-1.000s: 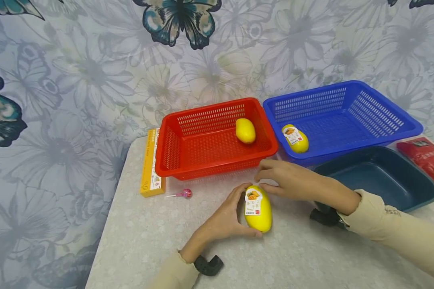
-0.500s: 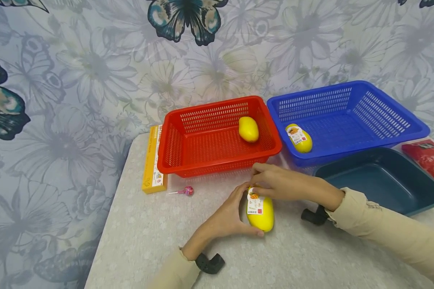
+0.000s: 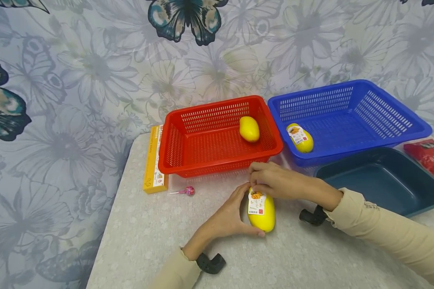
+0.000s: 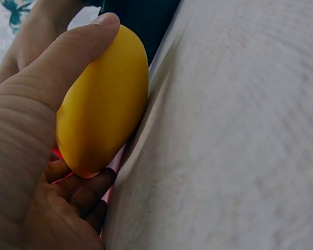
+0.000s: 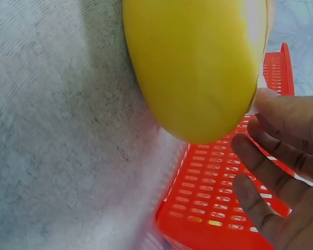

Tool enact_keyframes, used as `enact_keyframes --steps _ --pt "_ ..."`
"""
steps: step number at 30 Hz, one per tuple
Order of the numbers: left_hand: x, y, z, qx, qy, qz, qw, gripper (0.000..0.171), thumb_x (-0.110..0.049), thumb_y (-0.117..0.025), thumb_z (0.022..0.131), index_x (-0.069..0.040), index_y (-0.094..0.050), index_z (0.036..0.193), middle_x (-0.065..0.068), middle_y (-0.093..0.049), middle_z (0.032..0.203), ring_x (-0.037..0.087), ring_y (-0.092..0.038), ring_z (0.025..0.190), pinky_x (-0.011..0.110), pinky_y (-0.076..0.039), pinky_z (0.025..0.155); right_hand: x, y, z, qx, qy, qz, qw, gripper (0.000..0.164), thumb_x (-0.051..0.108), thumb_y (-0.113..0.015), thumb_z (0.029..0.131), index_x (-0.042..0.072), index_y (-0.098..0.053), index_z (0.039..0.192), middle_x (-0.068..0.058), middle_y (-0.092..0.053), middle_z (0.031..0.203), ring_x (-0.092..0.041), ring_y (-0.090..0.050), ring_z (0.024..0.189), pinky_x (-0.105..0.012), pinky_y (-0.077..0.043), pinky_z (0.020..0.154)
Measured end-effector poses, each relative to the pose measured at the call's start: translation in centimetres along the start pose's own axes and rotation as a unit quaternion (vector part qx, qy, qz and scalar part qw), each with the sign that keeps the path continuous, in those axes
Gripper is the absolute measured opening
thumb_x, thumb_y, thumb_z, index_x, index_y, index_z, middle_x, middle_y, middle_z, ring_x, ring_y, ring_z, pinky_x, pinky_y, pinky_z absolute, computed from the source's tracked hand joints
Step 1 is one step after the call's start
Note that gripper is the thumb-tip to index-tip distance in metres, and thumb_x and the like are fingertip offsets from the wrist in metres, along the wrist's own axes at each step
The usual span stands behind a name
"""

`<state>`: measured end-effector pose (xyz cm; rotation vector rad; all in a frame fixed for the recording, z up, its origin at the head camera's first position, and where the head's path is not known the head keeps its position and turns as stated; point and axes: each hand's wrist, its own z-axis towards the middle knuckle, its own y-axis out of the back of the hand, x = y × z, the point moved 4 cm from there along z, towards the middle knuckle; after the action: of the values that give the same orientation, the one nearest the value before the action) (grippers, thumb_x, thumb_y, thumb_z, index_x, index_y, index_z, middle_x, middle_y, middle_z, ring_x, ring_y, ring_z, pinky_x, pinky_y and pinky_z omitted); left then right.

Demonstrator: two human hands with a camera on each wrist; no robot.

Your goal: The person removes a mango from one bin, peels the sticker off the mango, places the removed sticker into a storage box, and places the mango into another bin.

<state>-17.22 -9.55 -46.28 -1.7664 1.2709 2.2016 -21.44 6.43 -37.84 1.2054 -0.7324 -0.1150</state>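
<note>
A yellow mango [image 3: 265,214] lies on the table with a white label [image 3: 256,204] on its upper side. My left hand [image 3: 226,218] holds it, the thumb [image 4: 101,28] at the near end and the fingers round the far end. In the head view my right hand [image 3: 278,180] is at the mango's far end, with thumb and forefinger pinching the label's top edge. The right wrist view shows the thumb [image 5: 268,101] against a white edge of the label, while the other fingers [image 5: 261,161] stay loosely spread. The forefinger's tip is mostly hidden there.
Behind the hands stands a red basket [image 3: 217,166] holding one unlabelled mango [image 3: 249,129]. A blue basket [image 3: 347,148] beside it holds a labelled mango [image 3: 305,142]. Right lie a dark green tub [image 3: 374,180] and a red packet [image 3: 428,158]; left, a lollipop [image 3: 189,190] and a yellow box [image 3: 153,168].
My right hand has moved left from beside the mango onto the top of its label, closing thumb and forefinger there. My left hand keeps its hold. The head view has shifted slightly.
</note>
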Motion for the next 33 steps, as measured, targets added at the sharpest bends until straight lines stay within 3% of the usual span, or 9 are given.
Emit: enact_keyframes --steps 12,19,28,33 --pt "0.0 -0.2 0.3 -0.003 -0.015 0.009 0.9998 0.122 -0.053 -0.091 0.066 -0.031 -0.014 0.159 -0.011 -0.020 0.160 0.009 -0.025 0.145 0.040 -0.024 0.118 0.5 1.2 -1.0 -0.013 0.009 -0.036 0.999 0.005 0.006 -0.070 0.093 0.011 -0.068 0.092 0.002 -0.060 0.107 -0.016 -0.056 0.097 -0.038 -0.047 0.087" --pt "0.0 0.2 0.3 -0.002 -0.008 0.008 0.9999 0.121 -0.054 -0.090 0.066 -0.037 -0.013 0.158 -0.012 -0.021 0.158 0.008 -0.027 0.143 0.042 -0.025 0.118 0.2 4.7 -2.1 -0.077 -0.009 0.013 0.997 0.008 0.004 -0.070 0.093 0.008 -0.069 0.099 0.001 -0.060 0.108 -0.013 -0.058 0.097 -0.033 -0.055 0.084" --pt "0.0 0.4 0.5 -0.006 -0.006 0.038 0.9992 0.123 -0.056 -0.090 0.065 -0.024 -0.017 0.159 -0.010 -0.022 0.159 0.009 -0.027 0.143 0.041 -0.025 0.118 -1.1 8.4 -6.6 -0.131 -0.067 -0.027 0.989 0.014 0.006 -0.075 0.090 0.017 -0.069 0.096 0.008 -0.060 0.110 -0.010 -0.058 0.101 -0.034 -0.056 0.081" --pt "0.3 0.2 0.5 -0.003 -0.003 0.031 0.9995 0.123 -0.056 -0.089 0.066 -0.027 -0.016 0.160 -0.011 -0.020 0.160 0.009 -0.025 0.144 0.043 -0.025 0.118 -1.8 9.8 -9.3 -0.179 -0.064 -0.067 0.979 0.019 0.005 -0.078 0.086 0.021 -0.069 0.085 0.009 -0.060 0.106 -0.005 -0.055 0.091 -0.022 -0.052 0.069"
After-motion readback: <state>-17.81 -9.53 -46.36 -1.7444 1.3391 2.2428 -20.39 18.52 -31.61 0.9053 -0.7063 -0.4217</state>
